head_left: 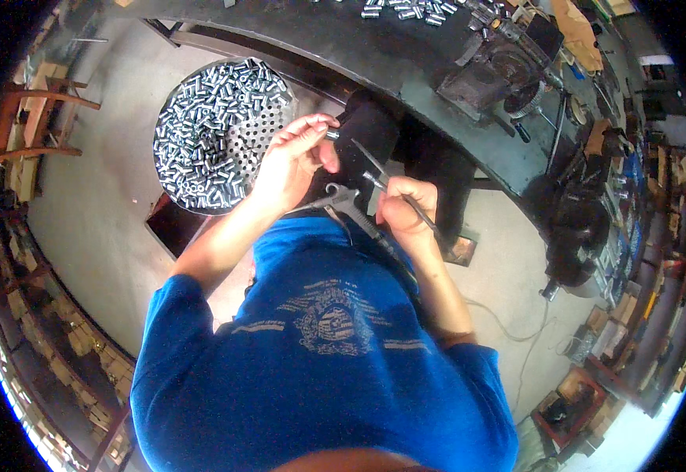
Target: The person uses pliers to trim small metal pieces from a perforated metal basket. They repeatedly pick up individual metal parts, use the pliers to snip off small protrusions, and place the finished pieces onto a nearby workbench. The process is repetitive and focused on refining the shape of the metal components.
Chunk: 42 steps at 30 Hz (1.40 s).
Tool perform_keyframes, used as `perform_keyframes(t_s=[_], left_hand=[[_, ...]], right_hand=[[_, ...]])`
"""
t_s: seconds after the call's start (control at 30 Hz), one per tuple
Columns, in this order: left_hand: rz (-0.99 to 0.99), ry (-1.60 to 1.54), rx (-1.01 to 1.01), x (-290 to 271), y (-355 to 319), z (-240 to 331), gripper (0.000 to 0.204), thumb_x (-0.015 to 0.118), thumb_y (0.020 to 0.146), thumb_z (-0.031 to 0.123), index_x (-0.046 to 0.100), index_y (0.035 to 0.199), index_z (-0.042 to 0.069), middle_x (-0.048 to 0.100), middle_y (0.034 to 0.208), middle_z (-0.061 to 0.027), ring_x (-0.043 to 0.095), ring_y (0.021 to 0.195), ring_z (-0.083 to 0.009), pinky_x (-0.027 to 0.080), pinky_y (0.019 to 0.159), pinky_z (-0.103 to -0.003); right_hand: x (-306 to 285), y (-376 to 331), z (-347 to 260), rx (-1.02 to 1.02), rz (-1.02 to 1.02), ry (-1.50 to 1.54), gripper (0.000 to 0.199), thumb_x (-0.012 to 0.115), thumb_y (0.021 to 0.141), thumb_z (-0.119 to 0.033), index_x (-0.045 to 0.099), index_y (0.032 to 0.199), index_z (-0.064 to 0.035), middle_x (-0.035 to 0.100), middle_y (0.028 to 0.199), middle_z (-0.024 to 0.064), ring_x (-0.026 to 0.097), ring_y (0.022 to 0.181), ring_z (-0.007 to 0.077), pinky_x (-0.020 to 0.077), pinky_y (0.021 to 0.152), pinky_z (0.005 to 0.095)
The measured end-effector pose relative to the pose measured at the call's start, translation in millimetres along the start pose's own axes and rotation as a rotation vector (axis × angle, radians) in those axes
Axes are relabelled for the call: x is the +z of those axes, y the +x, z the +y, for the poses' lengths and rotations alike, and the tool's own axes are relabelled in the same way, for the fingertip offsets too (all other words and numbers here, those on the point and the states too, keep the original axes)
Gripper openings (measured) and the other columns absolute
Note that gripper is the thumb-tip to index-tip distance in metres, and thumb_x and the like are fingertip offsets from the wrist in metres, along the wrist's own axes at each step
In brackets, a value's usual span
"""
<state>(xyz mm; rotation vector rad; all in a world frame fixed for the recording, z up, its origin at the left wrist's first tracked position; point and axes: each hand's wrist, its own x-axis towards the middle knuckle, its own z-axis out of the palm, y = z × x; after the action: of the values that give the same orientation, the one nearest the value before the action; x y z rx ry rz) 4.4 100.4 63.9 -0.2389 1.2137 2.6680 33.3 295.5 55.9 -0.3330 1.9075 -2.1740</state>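
Metal cylinder [332, 134], small, smooth and shiny, sits pinched between thumb and fingers of the left hand [292, 161], right of the round perforated tray [256, 144] heaped with similar glossy parts [201, 118]. Farther right of the tray, the right hand [410, 206] closes round a slim dark tool [418, 208]. Beyond the tray runs a dark, scuffed workbench [343, 51]; around it, pale floor [91, 189].

Glossy, smooth metal cylinders [193, 110], duller metal slim tool [420, 211], perforated metal tray [260, 145], matt cloth shirt [327, 409].
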Motion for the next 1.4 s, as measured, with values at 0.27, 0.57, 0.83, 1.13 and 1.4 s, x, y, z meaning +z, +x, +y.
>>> perform_keyframes(t_s=[0.27,0.57,0.83,1.13,1.4], left_hand=[[-0.166,-0.155,-0.080,24.5,0.8,-16.0,0.027,0.048,0.091,0.022,0.052,0.107,0.001,0.059,0.071,-0.0116,0.060,0.073,-0.0244,0.046,0.074,-0.033],[-0.116,-0.422,-0.211,35.1,2.6,-14.1,0.020,0.048,0.089,0.020,0.055,0.097,0.004,0.028,0.048,0.0043,0.025,0.041,-0.0075,0.022,0.046,-0.023],[0.210,0.304,0.075,-44.1,-13.0,10.4,0.021,0.051,0.088,0.017,0.061,0.097,0.000,0.047,0.055,-0.0013,0.040,0.048,-0.0086,0.032,0.047,-0.023],[0.691,0.386,-0.496,-181.6,-187.9,-55.0,0.029,0.055,0.085,0.027,0.058,0.101,0.004,0.062,0.085,-0.0103,0.061,0.081,-0.0178,0.046,0.071,-0.031],[0.466,0.100,-0.344,-157.4,-171.3,-33.8,0.030,0.051,0.089,0.024,0.048,0.109,0.001,0.058,0.092,-0.0102,0.058,0.094,-0.0276,0.048,0.081,-0.040]], right_hand=[[12.4,4.7,-0.4,0.018,0.033,0.084,0.038,0.064,0.075,-0.029,0.041,0.054,-0.0062,0.049,0.053,0.0037,0.048,0.048,0.0111,0.0356,0.044,0.0238],[20.2,6.2,0.1,0.211,0.065,0.325,0.022,0.044,0.068,-0.007,0.035,0.048,-0.0069,0.036,0.046,0.0033,0.034,0.039,0.0114,0.0303,0.037,0.0263],[-12.3,-8.9,-3.4,0.174,0.094,0.095,0.023,0.053,0.066,-0.014,0.038,0.050,-0.0076,0.044,0.050,0.0041,0.042,0.043,0.0119,0.0335,0.040,0.0254],[-20.6,-19.4,8.3,0.193,0.183,0.227,0.023,0.046,0.067,-0.005,0.033,0.048,-0.0077,0.039,0.048,0.0031,0.039,0.041,0.0114,0.0317,0.037,0.0255],[-20.4,-23.3,-7.2,0.202,0.197,0.173,0.022,0.048,0.068,-0.008,0.035,0.050,-0.0080,0.040,0.049,0.0032,0.039,0.042,0.0122,0.0334,0.038,0.0251]])
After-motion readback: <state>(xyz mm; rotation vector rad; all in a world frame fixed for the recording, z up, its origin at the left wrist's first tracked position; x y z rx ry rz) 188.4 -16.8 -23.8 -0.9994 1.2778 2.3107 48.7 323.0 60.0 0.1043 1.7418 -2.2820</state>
